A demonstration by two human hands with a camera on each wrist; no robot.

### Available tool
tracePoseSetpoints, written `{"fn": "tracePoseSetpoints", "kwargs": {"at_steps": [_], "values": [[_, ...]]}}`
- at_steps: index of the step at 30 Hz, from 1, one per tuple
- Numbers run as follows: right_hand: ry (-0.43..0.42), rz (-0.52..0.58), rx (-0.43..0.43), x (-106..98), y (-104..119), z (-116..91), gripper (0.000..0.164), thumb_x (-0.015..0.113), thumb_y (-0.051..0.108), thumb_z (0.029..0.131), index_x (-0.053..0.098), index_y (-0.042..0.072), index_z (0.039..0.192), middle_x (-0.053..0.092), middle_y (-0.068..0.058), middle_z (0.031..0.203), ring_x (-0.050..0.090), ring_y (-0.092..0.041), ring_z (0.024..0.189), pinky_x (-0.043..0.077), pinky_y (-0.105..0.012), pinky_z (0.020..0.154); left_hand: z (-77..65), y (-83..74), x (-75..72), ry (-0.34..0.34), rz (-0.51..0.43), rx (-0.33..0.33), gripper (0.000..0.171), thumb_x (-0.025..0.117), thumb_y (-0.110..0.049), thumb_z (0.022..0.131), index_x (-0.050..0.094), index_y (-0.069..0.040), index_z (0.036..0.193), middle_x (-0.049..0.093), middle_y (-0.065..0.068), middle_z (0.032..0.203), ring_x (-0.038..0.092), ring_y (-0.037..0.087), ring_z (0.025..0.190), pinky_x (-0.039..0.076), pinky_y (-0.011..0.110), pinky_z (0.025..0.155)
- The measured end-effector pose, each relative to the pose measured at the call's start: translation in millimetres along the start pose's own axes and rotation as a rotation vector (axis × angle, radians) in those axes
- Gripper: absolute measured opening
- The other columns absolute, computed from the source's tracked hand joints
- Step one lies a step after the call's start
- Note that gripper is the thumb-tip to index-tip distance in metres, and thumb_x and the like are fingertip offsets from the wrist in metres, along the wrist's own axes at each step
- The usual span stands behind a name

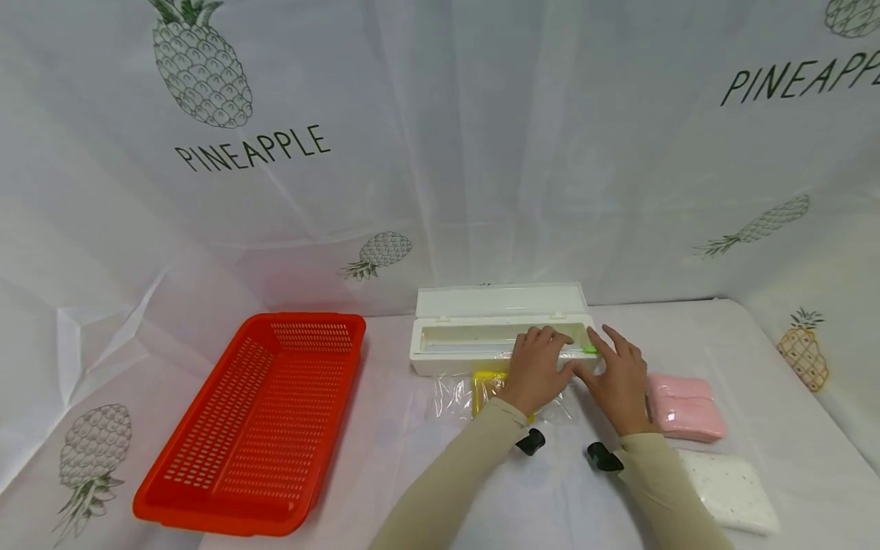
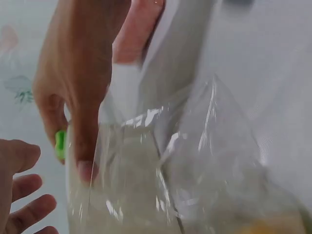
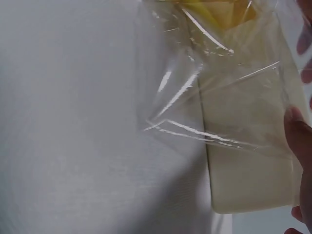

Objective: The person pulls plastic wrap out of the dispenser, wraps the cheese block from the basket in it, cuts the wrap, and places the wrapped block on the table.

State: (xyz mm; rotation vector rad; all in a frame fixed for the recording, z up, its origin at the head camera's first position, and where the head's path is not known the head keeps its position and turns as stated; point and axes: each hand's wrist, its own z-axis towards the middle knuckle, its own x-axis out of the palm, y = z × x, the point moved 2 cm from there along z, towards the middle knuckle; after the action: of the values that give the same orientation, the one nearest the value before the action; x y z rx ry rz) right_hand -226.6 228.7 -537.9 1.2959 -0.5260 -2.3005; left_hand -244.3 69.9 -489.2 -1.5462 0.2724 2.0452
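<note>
A long white cling film dispenser point(image 1: 454, 365) stands with its lid raised against the back cloth. Clear cling film point(image 3: 180, 97) hangs down over its front wall. At the right end of the front rim sits a green slide cutter point(image 1: 590, 349). My right hand point(image 1: 619, 382) pinches there, its index finger at the cutter and its thumb point(image 3: 297, 131) on the film-covered front wall. My left hand point(image 1: 536, 370) is over the dispenser just left of it, its fingers point(image 2: 31, 209) apart and loosely bent, with nothing seen in them.
Behind the hanging film lies a yellow packet point(image 1: 484, 386). A red plastic basket point(image 1: 275, 428) stands on the left. To the right are a pink wrapped pack point(image 1: 684, 405) and a white speckled pack point(image 1: 729, 493). A white pineapple-print cloth point(image 1: 481, 153) stands behind.
</note>
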Motion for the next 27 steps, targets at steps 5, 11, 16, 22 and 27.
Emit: {"fn": "tracePoseSetpoints", "kwargs": {"at_steps": [5,11,16,22,27], "values": [[-0.056,0.010,-0.001,2.5,-3.5,-2.2,0.069,0.090,0.005,0.079,0.063,-0.001,0.142,0.053,-0.029,0.149,0.048,-0.059,0.129,0.039,-0.076,0.100,16.7,-12.3,10.4,0.003,0.056,0.015,0.035,0.065,-0.050,0.103,0.073,-0.032,0.132,0.067,-0.013,0.127,0.058,0.010,0.120,0.044,0.029,0.106],[-0.107,0.011,-0.012,6.5,-4.0,-3.4,0.067,0.090,0.000,0.077,0.067,0.000,0.139,0.058,-0.028,0.145,0.052,-0.059,0.124,0.042,-0.076,0.096,27.2,-20.4,18.1,0.012,0.154,0.040,0.039,0.060,-0.057,0.104,0.074,-0.034,0.132,0.069,-0.014,0.126,0.059,0.009,0.119,0.044,0.029,0.105],[-0.094,0.018,-0.006,9.3,-1.9,-2.7,0.066,0.091,0.004,0.078,0.067,0.000,0.139,0.056,-0.029,0.147,0.050,-0.060,0.126,0.041,-0.076,0.098,32.3,-20.4,21.8,-0.018,0.263,0.050,0.035,0.059,-0.057,0.103,0.073,-0.041,0.131,0.068,-0.018,0.121,0.058,0.007,0.114,0.043,0.027,0.100],[-0.086,0.021,0.001,8.6,-4.6,-3.2,0.066,0.092,0.008,0.079,0.066,-0.001,0.140,0.055,-0.030,0.147,0.049,-0.059,0.126,0.039,-0.073,0.101,35.3,-19.4,23.5,-0.023,0.353,0.074,0.033,0.056,-0.056,0.105,0.075,-0.043,0.128,0.069,-0.019,0.116,0.059,0.006,0.112,0.045,0.028,0.099],[-0.114,0.004,-0.028,6.4,-7.7,-2.8,0.069,0.094,0.013,0.077,0.067,-0.001,0.138,0.057,-0.029,0.145,0.051,-0.058,0.122,0.039,-0.071,0.098,36.3,-17.2,22.1,-0.009,0.386,0.081,0.032,0.055,-0.057,0.105,0.078,-0.042,0.122,0.070,-0.020,0.114,0.060,0.005,0.109,0.046,0.028,0.098]]}}
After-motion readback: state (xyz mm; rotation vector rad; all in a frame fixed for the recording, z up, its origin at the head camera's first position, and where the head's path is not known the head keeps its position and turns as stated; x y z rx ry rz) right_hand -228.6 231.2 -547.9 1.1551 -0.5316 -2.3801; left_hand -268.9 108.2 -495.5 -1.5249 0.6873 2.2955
